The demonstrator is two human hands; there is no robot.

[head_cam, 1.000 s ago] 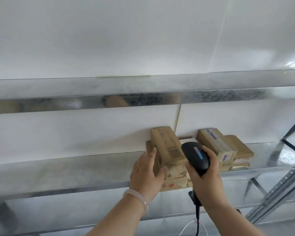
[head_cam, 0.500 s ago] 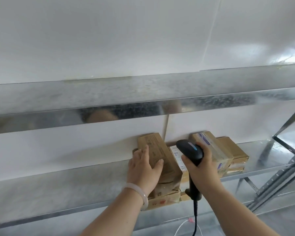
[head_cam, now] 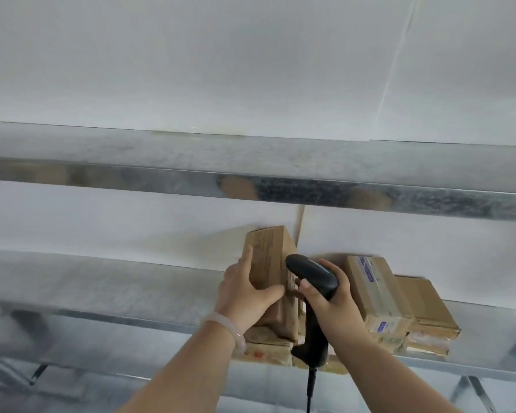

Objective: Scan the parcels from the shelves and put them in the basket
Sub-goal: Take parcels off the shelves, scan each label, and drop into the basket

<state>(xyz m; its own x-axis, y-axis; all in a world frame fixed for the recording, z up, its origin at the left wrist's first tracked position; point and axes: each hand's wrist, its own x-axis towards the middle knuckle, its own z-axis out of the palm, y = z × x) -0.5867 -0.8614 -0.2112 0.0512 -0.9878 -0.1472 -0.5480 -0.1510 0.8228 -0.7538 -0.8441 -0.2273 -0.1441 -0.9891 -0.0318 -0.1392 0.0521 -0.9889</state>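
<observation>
The left hand (head_cam: 248,296) grips a tall cardboard parcel (head_cam: 273,257), with its fingers laid up the box's left face and its thumb hooked across the front; a pale bracelet (head_cam: 227,326) sits on the wrist. The right hand (head_cam: 337,308) is curled round the handle of a black scanner (head_cam: 310,272). The scanner's head sits just beside the held parcel's right side, and its cable (head_cam: 310,389) drops out of the bottom of the view. The held parcel stands on end, tilted, with its top close to the white wall (head_cam: 191,70) and its foot on flat parcels (head_cam: 268,351) that lie at the front edge of a metal shelf (head_cam: 102,290). To the right, just beside the scanner hand, a taped parcel (head_cam: 376,293) with blue print lies beside a plain brown parcel (head_cam: 423,305). Both rest on thinner packets whose ends reach the shelf's front lip. The shelf is dull, mottled, galvanised steel, and its surface shows wide to the left of the pile. An upper shelf (head_cam: 251,156) of the same metal runs across above, its shiny front lip (head_cam: 399,198) hanging over the parcels, with a band of wall showing between it and the held box's top. Slanted metal braces (head_cam: 474,391) show below the shelf at the lower right, blurred
</observation>
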